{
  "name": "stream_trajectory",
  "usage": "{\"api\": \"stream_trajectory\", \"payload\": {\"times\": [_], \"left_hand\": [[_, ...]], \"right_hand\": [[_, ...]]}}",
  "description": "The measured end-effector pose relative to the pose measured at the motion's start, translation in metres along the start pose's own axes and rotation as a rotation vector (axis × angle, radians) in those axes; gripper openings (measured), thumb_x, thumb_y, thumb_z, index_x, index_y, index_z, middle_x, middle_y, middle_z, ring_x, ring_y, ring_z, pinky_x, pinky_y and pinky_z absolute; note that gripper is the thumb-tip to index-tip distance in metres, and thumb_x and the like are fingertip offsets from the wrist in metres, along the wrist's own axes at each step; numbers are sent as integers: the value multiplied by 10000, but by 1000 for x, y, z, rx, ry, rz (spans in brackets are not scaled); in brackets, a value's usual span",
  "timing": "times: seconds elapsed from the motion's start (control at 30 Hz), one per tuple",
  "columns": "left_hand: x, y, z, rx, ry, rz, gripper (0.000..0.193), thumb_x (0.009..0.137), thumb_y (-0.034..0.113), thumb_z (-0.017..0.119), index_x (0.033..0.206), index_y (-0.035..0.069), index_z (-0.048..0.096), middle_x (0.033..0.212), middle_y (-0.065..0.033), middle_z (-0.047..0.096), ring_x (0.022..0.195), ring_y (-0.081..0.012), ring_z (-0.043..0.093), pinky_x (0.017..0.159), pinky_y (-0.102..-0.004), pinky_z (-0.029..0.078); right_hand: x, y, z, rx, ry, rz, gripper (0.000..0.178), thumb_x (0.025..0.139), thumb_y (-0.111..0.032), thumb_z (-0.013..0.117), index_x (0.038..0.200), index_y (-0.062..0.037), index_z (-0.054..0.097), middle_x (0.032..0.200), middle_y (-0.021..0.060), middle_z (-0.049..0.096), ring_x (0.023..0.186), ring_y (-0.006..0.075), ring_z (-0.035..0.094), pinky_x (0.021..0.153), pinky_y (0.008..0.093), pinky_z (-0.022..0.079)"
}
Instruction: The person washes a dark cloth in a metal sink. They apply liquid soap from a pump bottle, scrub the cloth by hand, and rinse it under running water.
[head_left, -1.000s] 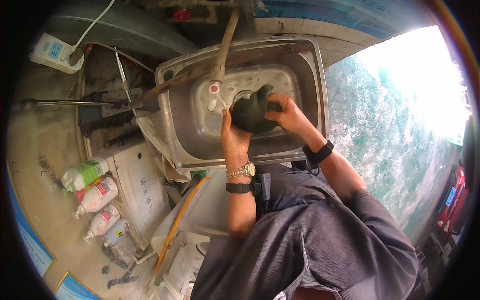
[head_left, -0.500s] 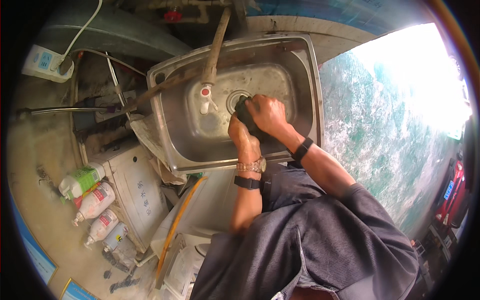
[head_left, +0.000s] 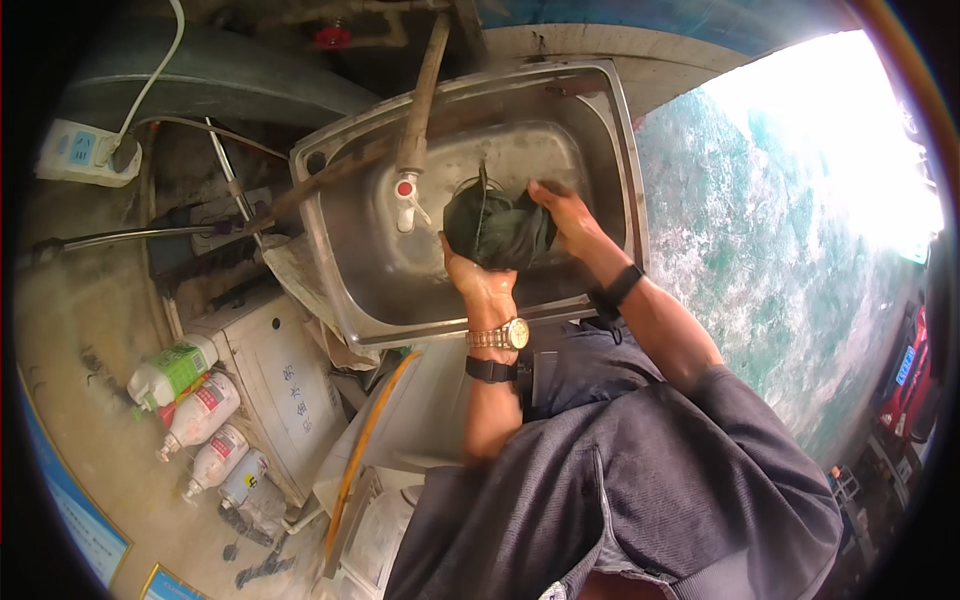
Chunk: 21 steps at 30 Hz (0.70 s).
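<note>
A dark green cloth (head_left: 497, 232) is spread between my two hands over the basin of a stainless steel sink (head_left: 630, 195). Supporting it from below on the near side is my left hand (head_left: 480, 283), its fingers mostly hidden under the fabric. My right hand (head_left: 568, 222) grips the cloth's right edge, the thumb side turned toward the sink. The cloth covers most of the drain. Just left of it, a white tap (head_left: 405, 210) with a red dot hangs from a pipe; whether water runs from it I cannot tell.
On the left, several bottles (head_left: 205, 410) stand beside a white cabinet (head_left: 290, 375). A power strip (head_left: 88, 153) with a plugged cord is at upper left. An orange-yellow hose (head_left: 365, 440) runs down near my left arm. A green-and-white worn wall (head_left: 740, 240) rises right of the sink.
The cloth, bunched small between my closed hands before, is now opened out wider. My right hand has moved right, apart from my left.
</note>
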<state>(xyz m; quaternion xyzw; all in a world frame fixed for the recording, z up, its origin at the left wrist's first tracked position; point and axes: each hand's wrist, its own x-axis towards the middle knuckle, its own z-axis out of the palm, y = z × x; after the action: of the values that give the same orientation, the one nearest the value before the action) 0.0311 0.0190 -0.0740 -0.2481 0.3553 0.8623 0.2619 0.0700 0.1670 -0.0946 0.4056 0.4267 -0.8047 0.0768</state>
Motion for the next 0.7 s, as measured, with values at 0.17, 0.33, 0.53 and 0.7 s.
{"api": "stream_trajectory", "payload": {"times": [0.17, 0.33, 0.53, 0.7], "left_hand": [[-12, 7, 7, -211, -12, -20, 536, 970, 491, 439, 1261, 54, 541, 1269, -119, 573, 1124, -262, 581, 944, -429, 497], [-13, 3, 9, 32, 51, 37, 382, 910, 323, 633, 1150, 27, 602, 1069, -78, 661, 959, -205, 648, 820, -340, 545], [-19, -7, 11, 352, 111, 237, 297, 903, 260, 648, 1030, -8, 640, 952, -55, 655, 809, -153, 617, 725, -285, 516], [-31, -29, 26, 435, 365, 359, 204, 886, 138, 648, 983, -41, 640, 935, -36, 637, 800, -123, 575, 690, -286, 486]], "right_hand": [[-29, -3, -12, 296, -290, 170, 408, 890, -125, 642, 1273, -80, 509, 1115, 92, 603, 1023, 233, 605, 855, 384, 523], [-56, -8, 11, 116, -189, -209, 536, 765, -15, 726, 1258, -75, 524, 1220, 130, 543, 1158, 261, 526, 942, 424, 464], [-90, -2, 59, -770, 37, -847, 276, 724, -123, 763, 973, -74, 655, 1061, 174, 574, 1005, 340, 580, 836, 420, 485], [-21, -8, 47, -937, 283, -491, 180, 831, -225, 679, 953, -97, 640, 997, 170, 611, 881, 388, 610, 737, 461, 488]]}}
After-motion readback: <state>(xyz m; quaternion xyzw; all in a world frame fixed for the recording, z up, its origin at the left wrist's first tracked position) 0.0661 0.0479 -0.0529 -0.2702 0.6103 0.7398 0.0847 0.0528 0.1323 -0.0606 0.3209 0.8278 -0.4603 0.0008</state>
